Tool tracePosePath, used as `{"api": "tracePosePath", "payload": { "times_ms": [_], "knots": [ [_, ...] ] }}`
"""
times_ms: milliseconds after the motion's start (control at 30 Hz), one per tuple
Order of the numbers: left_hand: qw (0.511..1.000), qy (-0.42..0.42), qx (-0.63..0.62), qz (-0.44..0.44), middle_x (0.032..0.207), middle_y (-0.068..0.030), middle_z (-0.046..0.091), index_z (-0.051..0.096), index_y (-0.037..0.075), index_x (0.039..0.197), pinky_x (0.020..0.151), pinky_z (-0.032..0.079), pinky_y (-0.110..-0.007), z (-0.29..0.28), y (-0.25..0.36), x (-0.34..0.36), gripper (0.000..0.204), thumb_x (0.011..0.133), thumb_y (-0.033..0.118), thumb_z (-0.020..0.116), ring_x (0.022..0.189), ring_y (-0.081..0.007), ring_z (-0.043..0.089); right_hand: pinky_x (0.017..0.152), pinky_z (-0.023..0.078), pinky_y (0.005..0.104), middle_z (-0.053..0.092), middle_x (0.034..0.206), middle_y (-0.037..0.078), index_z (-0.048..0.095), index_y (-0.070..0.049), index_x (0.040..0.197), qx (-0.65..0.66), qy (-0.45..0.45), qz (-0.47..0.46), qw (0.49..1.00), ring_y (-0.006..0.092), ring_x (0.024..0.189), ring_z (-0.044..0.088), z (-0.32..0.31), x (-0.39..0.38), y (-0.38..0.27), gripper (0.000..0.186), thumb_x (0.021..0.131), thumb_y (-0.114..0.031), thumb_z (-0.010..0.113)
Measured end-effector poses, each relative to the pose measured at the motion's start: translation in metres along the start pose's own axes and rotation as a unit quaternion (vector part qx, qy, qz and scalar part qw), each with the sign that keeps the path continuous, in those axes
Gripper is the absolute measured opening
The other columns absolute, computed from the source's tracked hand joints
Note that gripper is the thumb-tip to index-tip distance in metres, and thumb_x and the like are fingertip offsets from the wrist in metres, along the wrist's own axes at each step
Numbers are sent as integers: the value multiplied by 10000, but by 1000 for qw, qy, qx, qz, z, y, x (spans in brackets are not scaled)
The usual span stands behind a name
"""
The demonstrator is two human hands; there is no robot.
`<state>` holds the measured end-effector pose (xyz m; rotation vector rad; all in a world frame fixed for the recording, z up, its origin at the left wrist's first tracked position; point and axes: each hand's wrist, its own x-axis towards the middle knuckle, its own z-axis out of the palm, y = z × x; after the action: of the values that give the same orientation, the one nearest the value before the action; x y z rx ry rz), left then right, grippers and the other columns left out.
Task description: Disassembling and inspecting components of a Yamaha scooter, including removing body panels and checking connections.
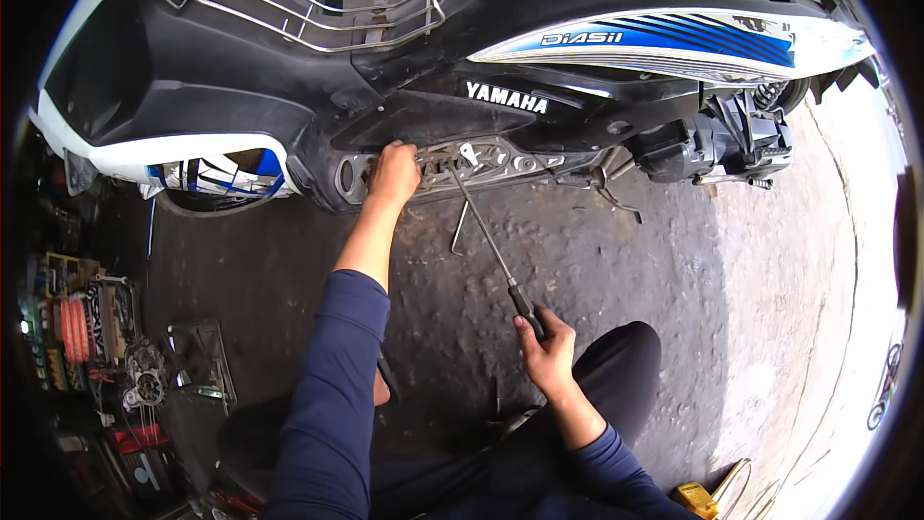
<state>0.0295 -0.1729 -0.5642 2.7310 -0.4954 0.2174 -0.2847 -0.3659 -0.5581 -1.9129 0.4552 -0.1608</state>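
A black scooter [423,106] with white and blue panels stands side-on in front of me. Along its footboard side, an opened strip [496,156] shows metal parts. My left hand [395,173] is closed at the left part of this strip; what its fingers grip is hidden. My right hand [549,351] holds a long screwdriver [494,246] by its dark handle, nearer to me and to the right. The screwdriver's shaft slants up and left, and its tip reaches the exposed parts to the right of my left hand.
The side stand [459,229] slants down below the footboard. At the right is the scooter's engine unit [712,146]. Engine parts [144,376] and stacked goods [72,327] line the left side. A yellow object [695,499] lies at lower right. My bent knee [626,351] is close to my right hand.
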Motion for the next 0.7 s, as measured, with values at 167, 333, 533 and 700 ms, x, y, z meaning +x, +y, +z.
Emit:
{"api": "tracePosePath", "payload": {
  "times_ms": [167,333,533,700],
  "knots": [
    [977,-162,107,-93,1047,-254,675,743,15,947,895,526,-476,-4,24,14,217,829,38,562,1019,-411,656,706,515,358,658,799,254,644,96,1049,20,17,16,1000,343,751,693,-11,-3,-2,352,857,-189,721],
    [976,-166,131,-56,1011,-268,675,723,-16,937,884,529,-462,-10,20,13,205,811,133,659,999,-421,651,707,517,358,664,817,249,644,98,1035,18,28,-30,999,349,755,692,-28,-13,-19,336,855,-175,721],
    [545,-27,-771,-328,777,-79,640,625,19,885,604,496,-327,9,15,-49,154,860,171,623,642,-166,570,707,525,345,671,829,232,636,97,1043,-4,50,-74,996,332,765,699,-51,-37,-6,320,852,-145,722],
    [390,-50,-884,-254,811,-42,617,622,32,955,606,479,-255,1,74,-56,117,932,147,614,650,-110,537,694,528,356,664,820,229,638,90,1027,-35,39,-89,995,348,748,689,-71,-40,-17,303,845,-137,723]
  ]
}}
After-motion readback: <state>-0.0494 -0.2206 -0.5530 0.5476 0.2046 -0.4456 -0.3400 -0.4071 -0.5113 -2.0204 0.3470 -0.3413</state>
